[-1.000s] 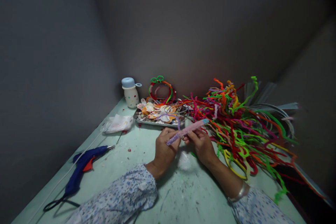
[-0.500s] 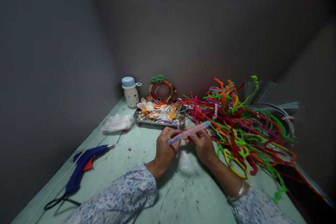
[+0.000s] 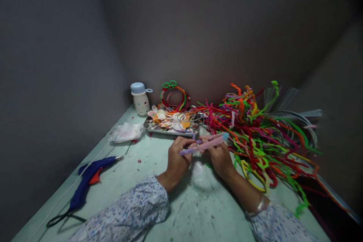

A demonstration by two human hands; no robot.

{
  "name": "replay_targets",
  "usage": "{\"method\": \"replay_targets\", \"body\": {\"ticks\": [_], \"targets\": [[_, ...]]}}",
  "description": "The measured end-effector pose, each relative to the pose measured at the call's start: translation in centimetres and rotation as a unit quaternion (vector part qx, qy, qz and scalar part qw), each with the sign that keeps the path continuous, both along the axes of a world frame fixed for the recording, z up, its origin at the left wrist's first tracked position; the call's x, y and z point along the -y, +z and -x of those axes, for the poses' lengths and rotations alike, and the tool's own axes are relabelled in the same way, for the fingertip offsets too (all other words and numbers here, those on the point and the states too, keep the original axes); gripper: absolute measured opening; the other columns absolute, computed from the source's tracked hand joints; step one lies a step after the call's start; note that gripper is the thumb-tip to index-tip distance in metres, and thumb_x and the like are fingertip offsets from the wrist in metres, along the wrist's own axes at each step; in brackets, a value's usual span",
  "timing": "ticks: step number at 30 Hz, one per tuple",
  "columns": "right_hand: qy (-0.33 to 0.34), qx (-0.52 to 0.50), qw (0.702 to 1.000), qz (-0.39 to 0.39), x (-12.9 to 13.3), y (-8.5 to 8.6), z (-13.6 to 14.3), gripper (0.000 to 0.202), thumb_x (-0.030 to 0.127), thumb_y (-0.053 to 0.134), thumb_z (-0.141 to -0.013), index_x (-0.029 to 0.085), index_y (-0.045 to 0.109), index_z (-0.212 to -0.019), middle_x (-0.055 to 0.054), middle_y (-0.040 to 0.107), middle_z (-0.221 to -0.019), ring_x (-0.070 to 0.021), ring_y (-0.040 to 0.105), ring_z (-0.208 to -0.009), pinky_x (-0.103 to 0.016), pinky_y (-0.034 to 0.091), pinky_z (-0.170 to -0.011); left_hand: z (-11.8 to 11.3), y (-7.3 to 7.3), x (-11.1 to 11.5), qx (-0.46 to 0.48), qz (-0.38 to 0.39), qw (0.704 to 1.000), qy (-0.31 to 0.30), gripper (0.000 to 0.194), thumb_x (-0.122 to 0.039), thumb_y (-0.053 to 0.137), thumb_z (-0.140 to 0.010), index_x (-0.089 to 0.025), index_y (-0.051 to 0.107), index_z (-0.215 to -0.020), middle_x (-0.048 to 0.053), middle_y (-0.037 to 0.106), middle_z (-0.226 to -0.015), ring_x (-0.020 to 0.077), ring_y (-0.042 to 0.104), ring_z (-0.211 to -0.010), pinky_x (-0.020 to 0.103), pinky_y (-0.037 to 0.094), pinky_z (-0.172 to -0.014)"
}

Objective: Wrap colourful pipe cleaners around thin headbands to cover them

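Both hands hold a fuzzy headband (image 3: 208,145) wrapped in pipe cleaner, purple at the near end, pink along the middle and light blue at the bend. It is seen nearly edge-on, with its two arms slightly apart. My left hand (image 3: 178,160) is closed, its fingertips pinching by the purple end. A short purple pipe cleaner piece (image 3: 194,135) sticks up near those fingers. My right hand (image 3: 220,159) is closed too, gripping behind the pink part, its fingertips partly hidden. Just beyond the hands lies a metal tray (image 3: 163,131) of flower-shaped cutouts (image 3: 170,119).
To the right spreads a tangled pile of coloured pipe cleaners (image 3: 249,128). A blue glue gun (image 3: 87,185) with a cord lies on the left. Behind are a plastic packet (image 3: 127,132), a lidded bottle (image 3: 141,100) and a wrapped headband (image 3: 184,96) against the wall.
The headband has turned slightly, so its second arm now shows behind the front one. Both hands stay nearly in place.
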State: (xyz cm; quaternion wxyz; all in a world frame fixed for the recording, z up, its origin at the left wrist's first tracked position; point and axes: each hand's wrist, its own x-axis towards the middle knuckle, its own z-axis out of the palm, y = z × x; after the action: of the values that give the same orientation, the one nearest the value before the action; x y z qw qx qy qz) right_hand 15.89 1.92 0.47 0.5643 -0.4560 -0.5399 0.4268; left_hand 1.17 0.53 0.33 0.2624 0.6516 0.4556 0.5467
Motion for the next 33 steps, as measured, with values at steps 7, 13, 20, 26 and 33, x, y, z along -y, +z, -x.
{"method": "replay_targets", "body": {"ticks": [7,13,20,26,33], "targets": [[-0.003,-0.007,1.000,0.010,-0.2,-0.5,0.1,0.019,0.039,0.065,-0.072,0.021,0.068,-0.074,-0.002,0.067,-0.062,-0.0184,0.061,-0.055,-0.031,0.051,-0.057,0.1,-0.3,-0.2,-0.046,-0.012,0.999,0.014,0.012,-0.016,0.058,-0.080,-0.020,0.068,-0.084,0.005,0.063,-0.085,0.0184,0.057,-0.082,0.028,0.042,-0.073],[-0.002,0.014,1.000,0.005,-0.2,-0.5,0.0,0.021,0.039,0.063,-0.073,0.018,0.067,-0.074,-0.002,0.067,-0.060,-0.0173,0.062,-0.054,-0.029,0.052,-0.056,0.1,-0.3,-0.4,-0.096,-0.030,0.995,0.018,0.009,-0.013,0.055,-0.080,-0.017,0.063,-0.081,0.005,0.060,-0.083,0.0178,0.056,-0.081,0.028,0.042,-0.072],[0.006,-0.002,1.000,-0.006,-0.1,-0.3,0.2,0.021,0.038,0.063,-0.073,0.019,0.069,-0.077,-0.002,0.068,-0.062,-0.0184,0.064,-0.056,-0.030,0.053,-0.056,-0.1,-0.9,-0.7,-0.057,0.010,0.998,-0.013,0.006,-0.014,0.054,-0.079,-0.017,0.060,-0.078,0.004,0.059,-0.082,0.0170,0.056,-0.078,0.027,0.042,-0.069],[0.014,-0.045,0.999,0.002,-0.4,-1.0,0.3,0.025,0.043,0.067,-0.072,0.018,0.066,-0.074,-0.002,0.066,-0.061,-0.0173,0.062,-0.054,-0.029,0.052,-0.053,0.0,-0.6,-0.7,0.009,0.062,0.997,-0.036,0.011,-0.021,0.055,-0.083,-0.016,0.064,-0.085,0.005,0.063,-0.084,0.0170,0.058,-0.079,0.028,0.043,-0.071],[-0.002,-0.043,0.999,0.001,-0.3,-0.8,0.3,0.023,0.041,0.067,-0.074,0.017,0.065,-0.076,-0.001,0.065,-0.061,-0.0168,0.063,-0.056,-0.029,0.053,-0.055,0.1,-0.3,-0.5,0.029,0.062,0.996,-0.057,0.015,-0.024,0.053,-0.086,-0.017,0.066,-0.086,0.005,0.063,-0.088,0.0177,0.058,-0.084,0.029,0.043,-0.077]]}}
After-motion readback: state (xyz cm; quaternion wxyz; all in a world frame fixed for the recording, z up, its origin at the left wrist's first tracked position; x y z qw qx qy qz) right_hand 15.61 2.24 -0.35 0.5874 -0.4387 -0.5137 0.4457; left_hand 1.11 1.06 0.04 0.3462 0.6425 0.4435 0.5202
